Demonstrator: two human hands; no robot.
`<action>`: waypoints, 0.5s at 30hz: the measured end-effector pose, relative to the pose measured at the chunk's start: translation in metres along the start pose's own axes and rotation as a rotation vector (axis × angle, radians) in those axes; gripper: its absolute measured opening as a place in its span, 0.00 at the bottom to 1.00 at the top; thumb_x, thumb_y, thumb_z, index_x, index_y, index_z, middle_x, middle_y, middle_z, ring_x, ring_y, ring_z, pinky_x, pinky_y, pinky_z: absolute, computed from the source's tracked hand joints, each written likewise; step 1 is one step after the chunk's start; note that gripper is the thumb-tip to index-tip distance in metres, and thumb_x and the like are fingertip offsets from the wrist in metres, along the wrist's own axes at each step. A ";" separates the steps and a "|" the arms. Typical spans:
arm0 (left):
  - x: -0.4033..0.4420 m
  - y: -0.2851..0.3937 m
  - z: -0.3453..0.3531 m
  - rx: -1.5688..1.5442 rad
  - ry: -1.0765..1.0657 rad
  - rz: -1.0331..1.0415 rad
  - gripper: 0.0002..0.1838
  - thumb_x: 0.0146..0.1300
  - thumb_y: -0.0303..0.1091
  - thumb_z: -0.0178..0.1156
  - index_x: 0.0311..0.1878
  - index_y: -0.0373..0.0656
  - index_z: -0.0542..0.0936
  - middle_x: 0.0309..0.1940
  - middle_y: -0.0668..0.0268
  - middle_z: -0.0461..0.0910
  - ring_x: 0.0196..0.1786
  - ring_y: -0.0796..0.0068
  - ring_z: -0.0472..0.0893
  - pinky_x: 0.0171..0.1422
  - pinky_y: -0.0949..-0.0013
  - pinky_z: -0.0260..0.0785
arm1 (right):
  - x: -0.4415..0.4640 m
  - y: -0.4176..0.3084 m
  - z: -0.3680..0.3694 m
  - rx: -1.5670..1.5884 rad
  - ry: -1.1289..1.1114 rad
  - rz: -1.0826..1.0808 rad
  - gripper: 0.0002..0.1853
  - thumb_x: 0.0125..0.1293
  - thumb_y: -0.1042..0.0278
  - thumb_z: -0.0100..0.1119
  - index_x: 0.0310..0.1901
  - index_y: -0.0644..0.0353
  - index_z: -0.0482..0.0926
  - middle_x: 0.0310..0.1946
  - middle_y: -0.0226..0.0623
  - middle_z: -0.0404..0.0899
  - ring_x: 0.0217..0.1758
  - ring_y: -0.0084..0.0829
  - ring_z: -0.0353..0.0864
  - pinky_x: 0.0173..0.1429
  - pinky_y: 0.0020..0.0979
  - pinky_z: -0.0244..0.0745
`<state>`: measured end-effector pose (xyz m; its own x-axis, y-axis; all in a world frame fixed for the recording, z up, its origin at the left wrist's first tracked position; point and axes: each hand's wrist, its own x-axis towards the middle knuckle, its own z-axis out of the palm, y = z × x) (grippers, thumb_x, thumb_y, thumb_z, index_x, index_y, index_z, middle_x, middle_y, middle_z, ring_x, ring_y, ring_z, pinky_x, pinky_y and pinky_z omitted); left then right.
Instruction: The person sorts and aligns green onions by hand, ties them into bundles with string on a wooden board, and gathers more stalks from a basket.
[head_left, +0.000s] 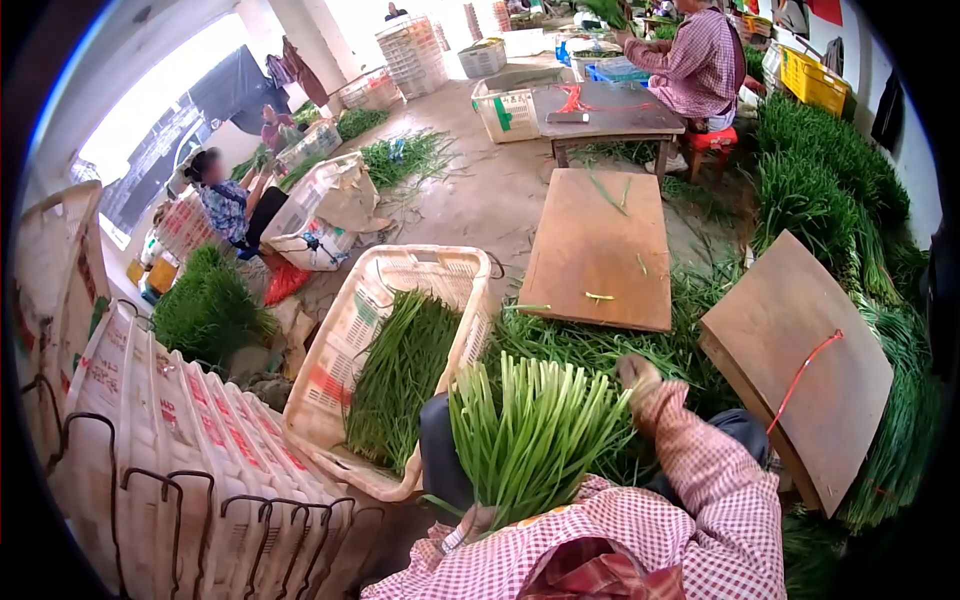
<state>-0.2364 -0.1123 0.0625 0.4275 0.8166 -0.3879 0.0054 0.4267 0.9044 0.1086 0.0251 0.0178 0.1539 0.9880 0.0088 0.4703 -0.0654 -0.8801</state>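
A thick bunch of garlic chives (540, 430) stands upright against my checked clothing, pale cut ends up. My left hand (478, 520) is at its lower left side, closed around it; most of the fingers are hidden by the leaves. My right hand (638, 373), in what looks like a brownish glove, is beside the upper right of the bunch, above loose chives. Its fingers are too dark and small to make out. To the left, a white plastic crate (386, 258) holds more chives (405, 375), laid lengthwise.
A wooden board (600, 245) lies ahead, and another board (800, 370) with a red tie leans at right. Chive piles (820, 190) line the right wall. Stacked crates (190, 430) crowd the left. Co-workers (690, 60) sit farther off near a low table (610, 110).
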 end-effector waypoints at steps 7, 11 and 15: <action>-0.012 0.013 0.005 0.006 0.019 0.086 0.26 0.59 0.35 0.61 0.61 0.42 0.69 0.56 0.61 0.74 0.56 0.68 0.74 0.61 0.64 0.65 | -0.036 -0.048 -0.076 -1.076 -0.235 -0.101 0.34 0.59 0.51 0.58 0.62 0.64 0.63 0.51 0.55 0.74 0.53 0.48 0.75 0.57 0.41 0.71; -0.012 0.045 0.017 0.058 -0.006 0.222 0.27 0.59 0.35 0.62 0.61 0.42 0.68 0.57 0.61 0.73 0.57 0.68 0.73 0.63 0.63 0.65 | -0.073 -0.060 -0.049 0.055 -0.692 0.282 0.33 0.62 0.44 0.53 0.62 0.58 0.67 0.62 0.42 0.67 0.63 0.43 0.67 0.66 0.43 0.61; -0.022 0.101 0.038 0.205 -0.035 0.443 0.28 0.58 0.35 0.62 0.62 0.43 0.68 0.58 0.61 0.72 0.59 0.68 0.73 0.64 0.63 0.64 | -0.078 -0.076 0.019 1.501 -0.530 0.292 0.34 0.65 0.38 0.45 0.65 0.53 0.65 0.62 0.37 0.68 0.63 0.40 0.65 0.68 0.43 0.59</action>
<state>-0.2106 -0.1019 0.1693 0.4587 0.8875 0.0452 -0.0076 -0.0469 0.9989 0.0444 -0.0446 0.0754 -0.3703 0.9224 -0.1099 -0.7975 -0.3764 -0.4715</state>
